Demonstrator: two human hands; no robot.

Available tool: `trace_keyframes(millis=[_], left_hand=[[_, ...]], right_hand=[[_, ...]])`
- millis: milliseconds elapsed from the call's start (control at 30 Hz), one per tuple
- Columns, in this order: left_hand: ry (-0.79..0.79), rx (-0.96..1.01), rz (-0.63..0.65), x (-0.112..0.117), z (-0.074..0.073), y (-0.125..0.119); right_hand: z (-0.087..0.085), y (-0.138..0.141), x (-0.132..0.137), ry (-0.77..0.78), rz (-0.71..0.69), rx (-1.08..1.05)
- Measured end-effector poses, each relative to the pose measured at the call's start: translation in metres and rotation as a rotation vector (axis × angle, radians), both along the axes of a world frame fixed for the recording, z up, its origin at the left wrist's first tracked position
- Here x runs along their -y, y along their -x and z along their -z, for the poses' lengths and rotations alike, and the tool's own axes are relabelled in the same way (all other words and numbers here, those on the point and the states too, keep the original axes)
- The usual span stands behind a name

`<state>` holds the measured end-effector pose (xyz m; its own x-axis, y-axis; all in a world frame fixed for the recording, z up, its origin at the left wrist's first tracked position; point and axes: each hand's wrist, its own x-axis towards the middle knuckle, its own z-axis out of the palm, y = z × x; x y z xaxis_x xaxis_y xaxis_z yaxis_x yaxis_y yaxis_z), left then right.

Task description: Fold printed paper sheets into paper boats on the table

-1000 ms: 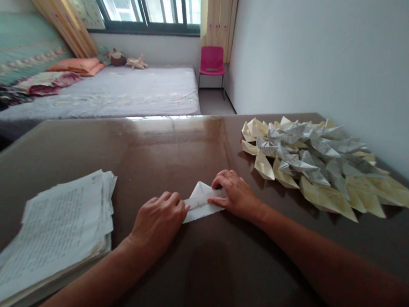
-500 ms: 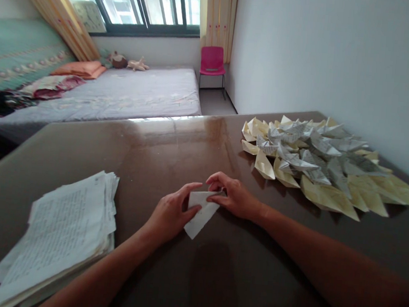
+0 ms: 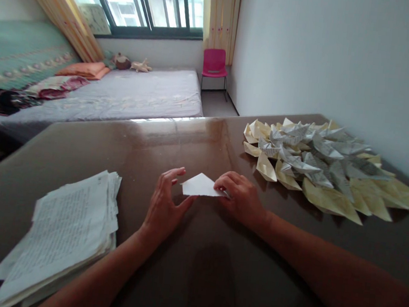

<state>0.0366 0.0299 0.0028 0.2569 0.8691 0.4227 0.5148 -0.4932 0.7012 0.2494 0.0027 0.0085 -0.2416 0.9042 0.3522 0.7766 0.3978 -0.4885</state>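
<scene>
A white folded paper triangle [image 3: 198, 186] lies on the dark brown table [image 3: 155, 144] between my hands. My right hand [image 3: 241, 198] pinches its right corner with curled fingers. My left hand [image 3: 164, 206] sits just left of the paper with fingers spread and thumb near its lower left edge, holding nothing.
A thick stack of printed sheets [image 3: 65, 229] lies at the near left. A heap of folded paper boats [image 3: 318, 161], yellow and grey, covers the right side by the white wall. Beyond the table are a bed [image 3: 116, 93] and a pink chair [image 3: 215, 63].
The folded paper was lifted, turned over and laid flat again with its point away from me. My left hand let go of it and opened.
</scene>
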Motion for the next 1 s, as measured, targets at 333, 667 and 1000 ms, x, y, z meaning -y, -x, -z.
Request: trace_keyframes(millis=[333, 667, 1000], left_hand=[[-0.288, -0.725, 0.397, -0.001, 0.002, 0.01], [0.081, -0.547, 0.163, -0.015, 0.003, 0.008], [0.167, -0.491, 0.049, -0.022, 0.008, 0.002]], right_hand=[[-0.004, -0.013, -0.006, -0.018, -0.28, 0.549], [0.009, -0.036, -0.024, 0.301, -0.151, 0.023], [0.009, -0.029, -0.023, 0.314, 0.028, 0.046]])
